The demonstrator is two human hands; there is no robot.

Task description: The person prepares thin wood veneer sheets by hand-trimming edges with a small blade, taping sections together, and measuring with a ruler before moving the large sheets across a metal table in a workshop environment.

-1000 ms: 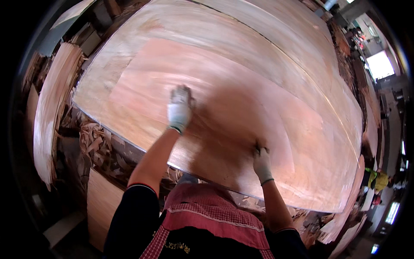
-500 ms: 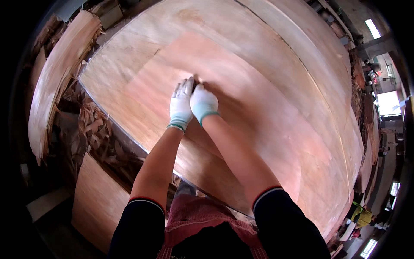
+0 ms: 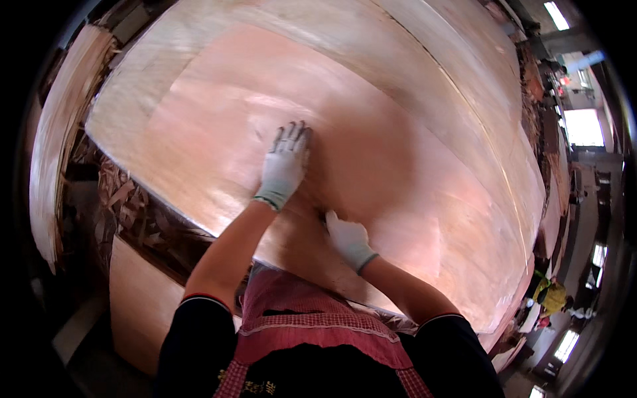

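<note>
A pinkish sheet of wood veneer [image 3: 232,73] lies flat on a wide, paler veneer sheet [image 3: 142,83]. My left hand [image 3: 285,162], in a white glove with dark-smudged fingertips, rests on the pink sheet with its fingers stretched out. Nearer to my body and to the right, my gloved right hand [image 3: 348,239] is closed, low over the wood. A small dark bit shows by its thumb, but what the hand holds is hidden in the fist and too blurred to name.
Torn veneer scraps [image 3: 129,202] heap up beyond the left edge. A long curved veneer stack [image 3: 63,146] stands at far left, and a wood panel [image 3: 142,298] at lower left. A thin dark-to-bright seam [image 3: 458,93] crosses the right side. Someone in yellow [image 3: 552,297] is far right.
My right hand has drawn back toward my body, away from the left hand beside which it was. My left hand stays flat on the veneer, its fingers now more spread. The view has shifted slightly.
</note>
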